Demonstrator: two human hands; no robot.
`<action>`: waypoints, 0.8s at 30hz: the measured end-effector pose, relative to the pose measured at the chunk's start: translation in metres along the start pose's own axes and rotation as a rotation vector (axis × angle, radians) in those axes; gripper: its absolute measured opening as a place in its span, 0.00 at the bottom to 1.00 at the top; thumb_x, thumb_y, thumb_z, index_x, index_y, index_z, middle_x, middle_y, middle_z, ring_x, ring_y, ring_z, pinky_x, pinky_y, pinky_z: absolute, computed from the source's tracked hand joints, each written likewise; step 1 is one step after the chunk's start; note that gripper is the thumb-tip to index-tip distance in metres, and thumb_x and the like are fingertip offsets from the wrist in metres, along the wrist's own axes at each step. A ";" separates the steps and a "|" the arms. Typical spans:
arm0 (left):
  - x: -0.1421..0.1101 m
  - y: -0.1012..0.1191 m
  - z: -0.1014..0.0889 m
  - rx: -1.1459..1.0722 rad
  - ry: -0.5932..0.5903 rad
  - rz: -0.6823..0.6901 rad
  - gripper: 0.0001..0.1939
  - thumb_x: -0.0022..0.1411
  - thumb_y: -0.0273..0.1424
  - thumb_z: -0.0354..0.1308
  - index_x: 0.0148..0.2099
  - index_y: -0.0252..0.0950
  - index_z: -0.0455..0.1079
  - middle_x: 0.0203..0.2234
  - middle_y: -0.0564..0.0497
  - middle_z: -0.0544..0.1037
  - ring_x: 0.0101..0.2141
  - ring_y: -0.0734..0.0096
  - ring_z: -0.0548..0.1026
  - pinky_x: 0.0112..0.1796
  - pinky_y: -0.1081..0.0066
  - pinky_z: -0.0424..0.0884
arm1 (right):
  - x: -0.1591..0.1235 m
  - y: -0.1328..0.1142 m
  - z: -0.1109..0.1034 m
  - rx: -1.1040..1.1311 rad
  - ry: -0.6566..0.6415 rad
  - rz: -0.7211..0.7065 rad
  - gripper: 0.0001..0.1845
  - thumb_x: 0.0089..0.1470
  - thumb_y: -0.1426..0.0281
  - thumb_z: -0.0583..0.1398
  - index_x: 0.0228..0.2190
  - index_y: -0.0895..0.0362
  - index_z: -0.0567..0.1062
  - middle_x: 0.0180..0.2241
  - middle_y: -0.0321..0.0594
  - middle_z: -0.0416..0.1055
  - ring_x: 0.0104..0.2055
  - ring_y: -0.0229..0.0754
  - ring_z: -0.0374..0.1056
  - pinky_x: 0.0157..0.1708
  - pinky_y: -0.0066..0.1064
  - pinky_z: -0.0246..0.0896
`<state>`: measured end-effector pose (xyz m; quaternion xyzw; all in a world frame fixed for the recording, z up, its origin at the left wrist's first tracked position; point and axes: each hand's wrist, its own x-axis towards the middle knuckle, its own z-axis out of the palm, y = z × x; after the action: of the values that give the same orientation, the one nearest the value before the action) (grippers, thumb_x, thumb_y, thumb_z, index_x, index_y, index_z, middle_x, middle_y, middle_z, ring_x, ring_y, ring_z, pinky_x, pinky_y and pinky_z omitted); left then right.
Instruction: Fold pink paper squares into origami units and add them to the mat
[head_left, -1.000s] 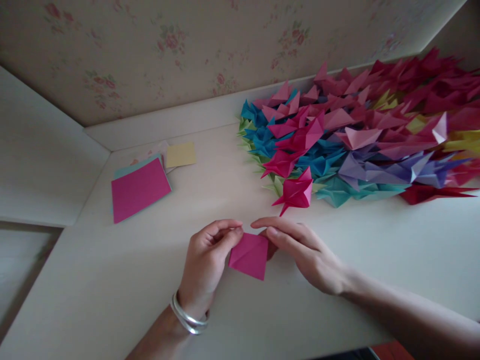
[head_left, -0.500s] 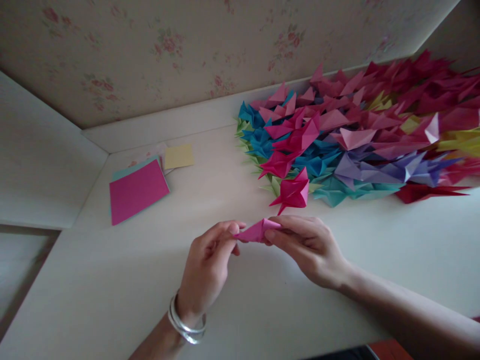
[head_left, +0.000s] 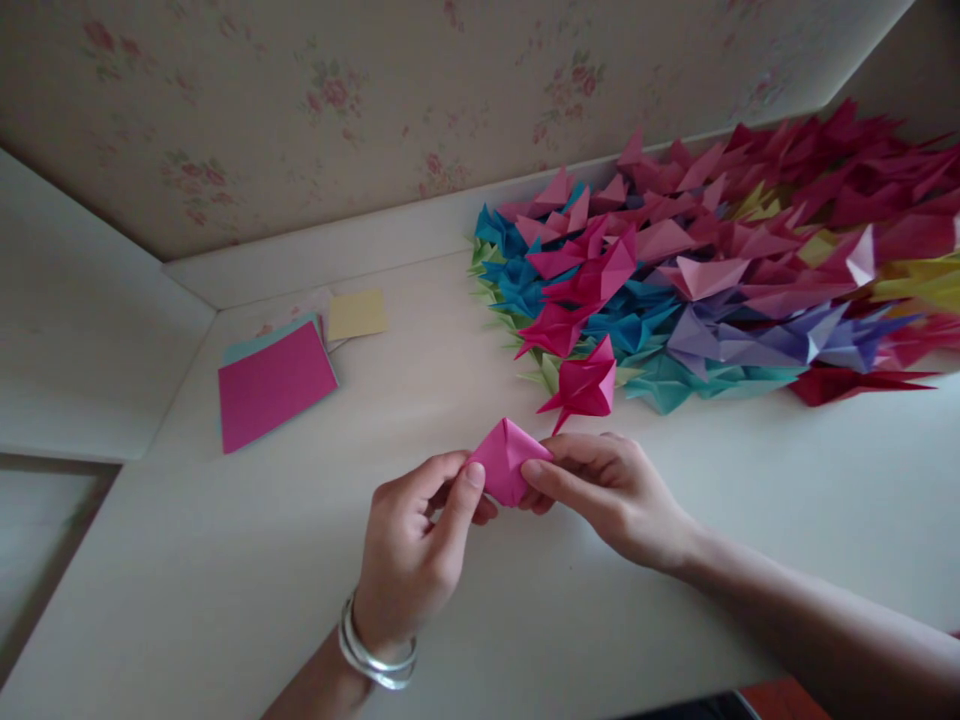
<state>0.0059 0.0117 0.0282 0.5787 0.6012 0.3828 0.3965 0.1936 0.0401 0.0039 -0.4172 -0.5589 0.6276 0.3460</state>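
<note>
A small pink folded paper (head_left: 507, 458), diamond-shaped with a crease down its middle, is held between both hands over the white table (head_left: 510, 620). My left hand (head_left: 420, 530) pinches its left corner, thumb on top and fingers behind. My right hand (head_left: 615, 495) grips the right corner, its thumb lying on the front face. Some fingertips of each hand are hidden behind the paper. Just beyond my right hand lies a magenta origami crane (head_left: 587, 385), at the near edge of a big heap of folded paper cranes (head_left: 705, 250).
At the left lies a stack of paper sheets (head_left: 277, 385), magenta on top, with a pale yellow square (head_left: 357, 314) beside it. A flowered wall (head_left: 337, 110) rises behind the table, and a white panel (head_left: 90, 310) stands at the left.
The pink paper has turned from a narrow, pointed shape to a wide diamond facing me. My left thumb has shifted onto its left corner; my right hand stays nearly in place.
</note>
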 end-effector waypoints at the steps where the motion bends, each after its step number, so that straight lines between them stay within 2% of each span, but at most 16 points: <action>1: 0.000 -0.001 -0.001 -0.037 -0.045 -0.022 0.10 0.66 0.33 0.57 0.33 0.37 0.76 0.20 0.52 0.79 0.23 0.71 0.77 0.27 0.76 0.71 | 0.000 0.000 0.000 0.019 -0.015 0.007 0.16 0.61 0.62 0.61 0.28 0.60 0.80 0.25 0.42 0.77 0.28 0.40 0.73 0.28 0.29 0.68; 4: 0.001 -0.003 -0.003 -0.210 -0.201 -0.100 0.07 0.66 0.34 0.58 0.40 0.38 0.76 0.26 0.52 0.81 0.26 0.71 0.78 0.29 0.76 0.74 | 0.000 -0.001 -0.001 0.105 -0.047 0.025 0.14 0.61 0.63 0.62 0.30 0.60 0.81 0.25 0.41 0.77 0.28 0.38 0.74 0.29 0.27 0.69; 6: 0.002 -0.005 -0.004 -0.308 -0.253 -0.138 0.06 0.66 0.33 0.59 0.41 0.38 0.76 0.27 0.53 0.81 0.26 0.72 0.78 0.29 0.76 0.75 | 0.001 0.000 -0.001 0.172 -0.086 0.044 0.12 0.60 0.64 0.62 0.33 0.60 0.82 0.26 0.40 0.78 0.28 0.37 0.74 0.29 0.26 0.69; 11: 0.002 -0.012 -0.005 -0.514 -0.237 -0.200 0.04 0.64 0.29 0.61 0.40 0.36 0.76 0.22 0.55 0.80 0.23 0.74 0.77 0.26 0.77 0.75 | 0.002 0.006 -0.002 0.364 -0.175 0.098 0.10 0.59 0.68 0.63 0.39 0.58 0.84 0.26 0.40 0.80 0.28 0.36 0.75 0.29 0.23 0.71; 15: 0.002 -0.013 -0.005 -0.525 -0.238 -0.190 0.04 0.62 0.26 0.61 0.37 0.35 0.78 0.23 0.54 0.80 0.24 0.76 0.77 0.27 0.78 0.76 | 0.000 0.012 -0.003 0.487 -0.188 0.110 0.11 0.57 0.71 0.64 0.42 0.54 0.83 0.24 0.38 0.81 0.25 0.36 0.76 0.26 0.23 0.72; 20: 0.001 -0.014 -0.005 -0.569 -0.291 -0.205 0.08 0.62 0.24 0.62 0.42 0.38 0.80 0.23 0.54 0.81 0.22 0.76 0.78 0.25 0.78 0.77 | 0.000 0.013 -0.003 0.544 -0.181 0.118 0.11 0.55 0.73 0.64 0.40 0.54 0.84 0.22 0.38 0.81 0.22 0.37 0.77 0.24 0.23 0.73; 24: 0.000 -0.019 -0.004 -0.711 -0.256 -0.211 0.08 0.61 0.23 0.62 0.36 0.37 0.82 0.21 0.53 0.82 0.21 0.76 0.78 0.23 0.79 0.77 | 0.001 0.010 0.000 0.595 -0.172 0.136 0.07 0.53 0.74 0.65 0.34 0.57 0.85 0.22 0.39 0.81 0.22 0.37 0.77 0.23 0.21 0.72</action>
<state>-0.0056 0.0105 0.0119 0.3831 0.4329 0.4493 0.6812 0.1937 0.0402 -0.0059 -0.2795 -0.3489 0.8182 0.3615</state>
